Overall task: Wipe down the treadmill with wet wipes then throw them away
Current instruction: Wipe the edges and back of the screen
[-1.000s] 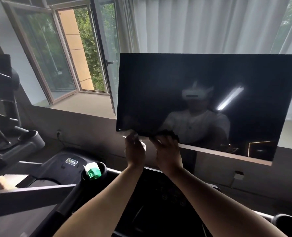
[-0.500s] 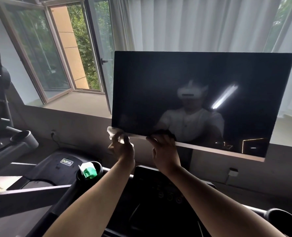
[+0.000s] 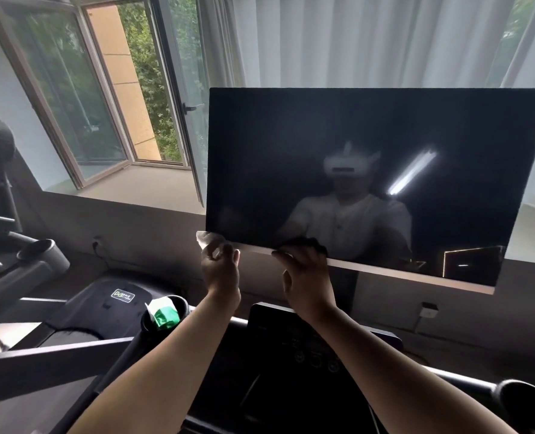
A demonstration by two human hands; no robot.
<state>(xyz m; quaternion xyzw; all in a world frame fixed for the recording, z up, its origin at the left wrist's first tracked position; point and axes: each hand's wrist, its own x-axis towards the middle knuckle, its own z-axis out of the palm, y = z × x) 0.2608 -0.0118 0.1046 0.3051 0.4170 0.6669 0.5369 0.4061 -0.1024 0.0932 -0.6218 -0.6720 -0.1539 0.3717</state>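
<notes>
Both forearms reach up and forward, with the hands a little apart. The left hand (image 3: 221, 272), fingers curled, pinches a white wet wipe (image 3: 207, 239) at the lower-left corner of the treadmill screen (image 3: 354, 136). The right hand (image 3: 307, 277) grips the screen's bottom edge, its fingertips hooked over it. A green-and-white packet (image 3: 163, 316) stands in the cup holder (image 3: 183, 305).

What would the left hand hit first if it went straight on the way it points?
The left hand points up and away, pinching a wipe. Straight on, the wipe meets the lower left corner of the screen first, probably already touching; depth is unclear.
</notes>
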